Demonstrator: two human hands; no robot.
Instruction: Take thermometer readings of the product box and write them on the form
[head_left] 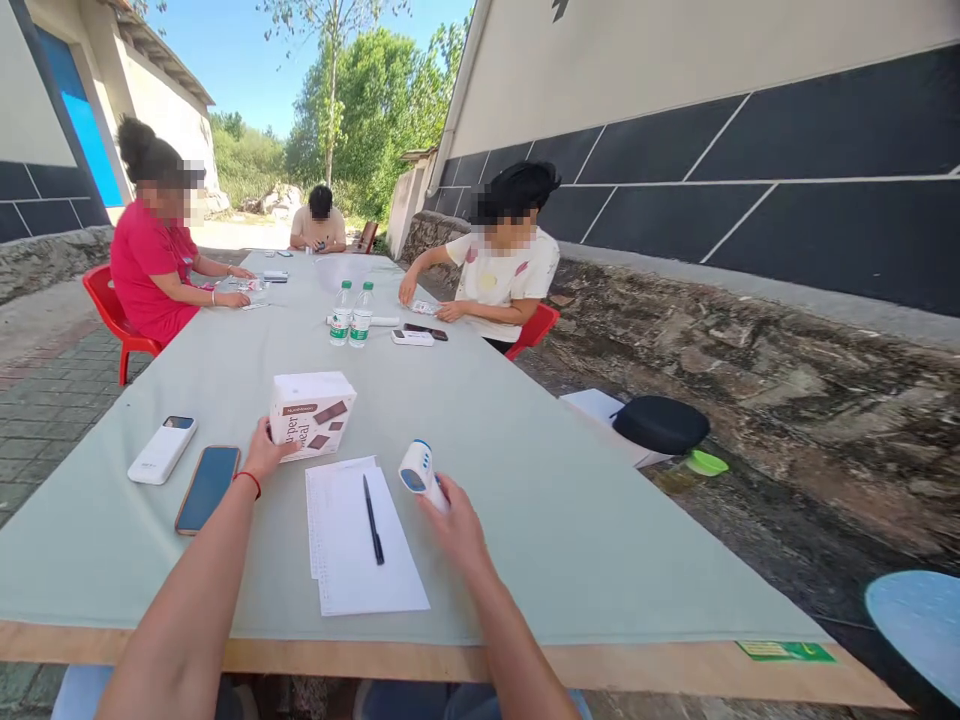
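My left hand [268, 450] grips the lower left side of a white box [315, 408] printed with brown bars, which stands on the table. In my right hand [457, 520] is a white and blue infrared thermometer [420, 470], its handle wrapped by my fingers and its small screen tilted toward me. Between my two arms lie white paper sheets [352, 580] with a black pen [373, 520] on top. A smartphone [208, 490] in a brown case rests beside my left wrist. Left of it is a white power bank [163, 450].
Two water bottles [341, 315] stand mid-table, near a white power bank [412, 338] and a dark phone [426, 330]. A translucent basin [341, 270] is behind them. Three people sit around the cloth-covered table [570, 540]. A blue round stool [919, 620] is at the right.
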